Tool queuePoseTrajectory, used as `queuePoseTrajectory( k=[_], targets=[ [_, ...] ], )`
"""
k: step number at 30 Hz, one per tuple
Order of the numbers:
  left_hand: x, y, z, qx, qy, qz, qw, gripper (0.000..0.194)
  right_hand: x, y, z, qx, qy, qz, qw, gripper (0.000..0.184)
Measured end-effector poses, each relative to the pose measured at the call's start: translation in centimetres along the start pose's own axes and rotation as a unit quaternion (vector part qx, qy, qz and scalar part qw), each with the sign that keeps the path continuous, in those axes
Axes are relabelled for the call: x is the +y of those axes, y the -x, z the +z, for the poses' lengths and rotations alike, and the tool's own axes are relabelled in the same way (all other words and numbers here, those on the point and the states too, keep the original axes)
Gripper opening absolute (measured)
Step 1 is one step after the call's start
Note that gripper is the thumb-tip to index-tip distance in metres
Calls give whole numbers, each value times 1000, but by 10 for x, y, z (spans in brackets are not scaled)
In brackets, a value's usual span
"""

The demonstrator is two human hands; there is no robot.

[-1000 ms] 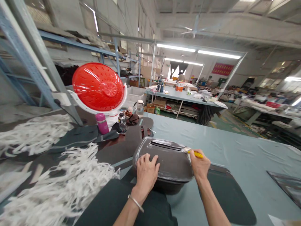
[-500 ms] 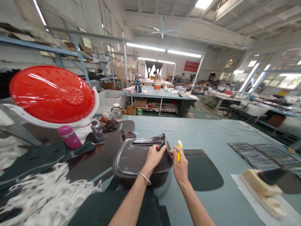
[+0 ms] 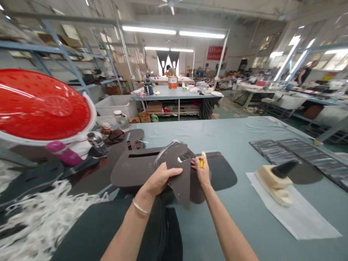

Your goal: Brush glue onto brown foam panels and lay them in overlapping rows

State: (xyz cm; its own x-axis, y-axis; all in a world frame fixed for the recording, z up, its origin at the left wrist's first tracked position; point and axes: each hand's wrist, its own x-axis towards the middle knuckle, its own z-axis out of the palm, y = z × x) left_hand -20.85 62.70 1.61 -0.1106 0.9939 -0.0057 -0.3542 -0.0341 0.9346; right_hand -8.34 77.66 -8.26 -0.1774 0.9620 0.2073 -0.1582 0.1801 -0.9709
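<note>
My left hand (image 3: 160, 177) grips a dark brown sheet panel (image 3: 182, 185), thumb on its near face; its other fingers are hidden behind. The panel is lifted and tilted, with a whitish smear along its upper edge and a small opening. Below and to its left lies another brown panel (image 3: 132, 170) with a long slot, on top of a stack. In my right hand (image 3: 202, 172) is a small brush (image 3: 202, 160) with a yellow handle, pale bristles upward. The right fingertips are beside the lifted panel's right side; whether they touch it I cannot tell.
A dark flat panel (image 3: 224, 170) lies right of the stack. Farther right, a cream block with a black cone (image 3: 274, 181) rests on white paper (image 3: 307, 214), near streaked panels (image 3: 268, 152). White strips (image 3: 51, 217), a purple bottle (image 3: 63, 153) and a red basket (image 3: 46, 105) stand left.
My left hand first lay flat on the slotted panel, then took its right edge; now it holds a panel raised and tilted. The brush left the panel surface and turned upright. The view swung right.
</note>
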Motion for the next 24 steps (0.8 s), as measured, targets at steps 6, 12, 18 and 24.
queuePoseTrajectory(
  k=[6, 12, 18, 24],
  targets=[
    [-34, -28, 70, -114, 62, -35, 991, 45, 5, -14, -118, 14, -96, 113, 989, 46],
    [-75, -66, 78, 24, 76, -44, 996, 40, 41, -15, -212, 27, 212, 58, 975, 42],
    [-65, -60, 68, 147, 29, -27, 988, 47, 97, -3, -228, 4, 598, 51, 800, 36],
    [-50, -36, 60, 257, -9, -7, 966, 46, 125, 10, -226, -39, 639, 62, 766, 28]
  ],
)
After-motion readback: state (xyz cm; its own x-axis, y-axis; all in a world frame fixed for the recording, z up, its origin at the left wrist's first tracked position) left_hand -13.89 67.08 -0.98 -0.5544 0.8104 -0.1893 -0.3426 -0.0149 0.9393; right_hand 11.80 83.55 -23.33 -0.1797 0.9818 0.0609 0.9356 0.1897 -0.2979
